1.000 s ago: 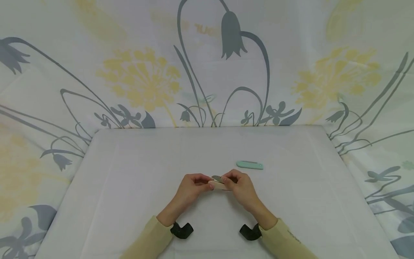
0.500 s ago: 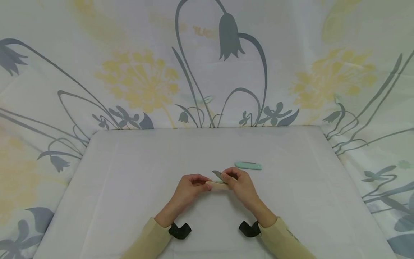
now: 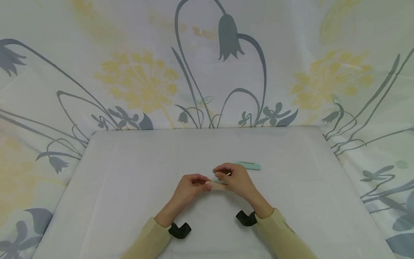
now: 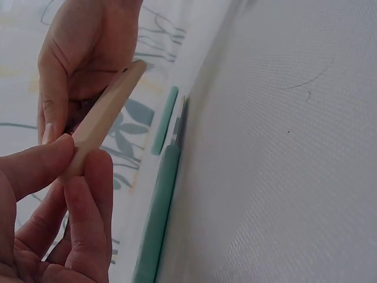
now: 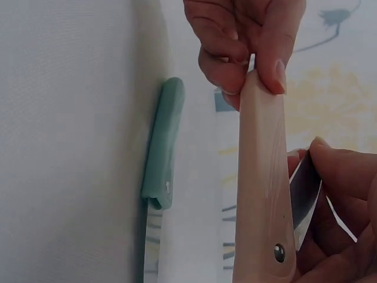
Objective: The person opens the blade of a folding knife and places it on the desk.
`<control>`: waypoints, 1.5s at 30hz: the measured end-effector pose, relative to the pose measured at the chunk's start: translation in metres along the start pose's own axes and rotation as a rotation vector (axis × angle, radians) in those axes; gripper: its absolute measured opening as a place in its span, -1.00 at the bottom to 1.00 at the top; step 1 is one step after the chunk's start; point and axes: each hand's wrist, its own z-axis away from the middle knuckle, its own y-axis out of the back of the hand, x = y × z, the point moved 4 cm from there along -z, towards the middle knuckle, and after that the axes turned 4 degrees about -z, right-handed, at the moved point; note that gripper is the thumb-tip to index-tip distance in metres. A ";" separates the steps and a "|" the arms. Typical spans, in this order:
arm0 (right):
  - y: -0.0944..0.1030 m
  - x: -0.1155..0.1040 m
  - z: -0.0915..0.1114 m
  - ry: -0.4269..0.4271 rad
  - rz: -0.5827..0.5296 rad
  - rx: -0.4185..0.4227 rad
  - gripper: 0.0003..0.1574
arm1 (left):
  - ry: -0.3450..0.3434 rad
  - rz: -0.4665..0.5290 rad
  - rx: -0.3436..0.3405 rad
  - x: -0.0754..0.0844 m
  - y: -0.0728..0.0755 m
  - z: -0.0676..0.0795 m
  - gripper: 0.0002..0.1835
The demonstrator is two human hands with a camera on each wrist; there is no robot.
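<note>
A beige-handled folding knife is held above the table between both hands. The left hand pinches one end of its handle between thumb and fingers. The right hand pinches the blade, which stands out at an angle from the handle near the rivet. In the head view the right fingers hide most of that blade. Below the hands lies a green-handled knife with its blade out. A second green folding knife lies farther back, partly covered by the right hand in the head view.
The table has a white cover. A flower-printed cloth hangs behind and at both sides of it. Black wrist mounts stick out at the cuffs of the pale yellow sleeves.
The right hand has moved up and away from the handle, swinging the blade farther out. The left hand keeps its pinch on the handle end and has hardly moved.
</note>
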 end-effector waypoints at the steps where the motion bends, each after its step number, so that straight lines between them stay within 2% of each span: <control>1: 0.000 0.000 -0.001 0.003 0.007 -0.004 -0.85 | -0.003 -0.002 0.000 0.000 0.000 0.000 -0.75; 9: -0.002 -0.004 -0.002 -0.004 0.016 -0.019 -0.84 | -0.012 -0.009 -0.003 -0.001 0.000 0.000 -0.73; 13: -0.002 -0.008 -0.002 0.032 0.048 -0.029 -0.79 | 0.000 -0.057 0.034 0.000 0.000 0.001 -0.75; 17: 0.000 -0.010 -0.002 0.070 0.088 -0.035 -0.82 | 0.009 -0.064 0.055 0.002 0.001 0.001 -0.76; 21: 0.003 -0.009 -0.003 0.036 0.078 -0.018 -0.84 | 0.021 -0.056 0.063 0.003 0.002 0.001 -0.79; 26: 0.007 -0.005 -0.003 -0.014 0.039 -0.006 -0.82 | 0.029 -0.029 0.073 0.020 0.003 0.010 -0.80; 30: 0.008 -0.003 -0.003 -0.033 0.010 -0.005 -0.79 | 0.001 -0.002 0.087 0.031 0.004 0.017 -0.79; 37: 0.013 0.003 -0.003 -0.072 -0.082 0.002 -0.73 | 0.005 0.013 0.108 0.005 0.007 0.006 -0.76; 45: 0.022 0.009 -0.001 -0.167 -0.181 0.027 -0.69 | 0.010 0.079 0.131 0.000 0.016 0.006 -0.76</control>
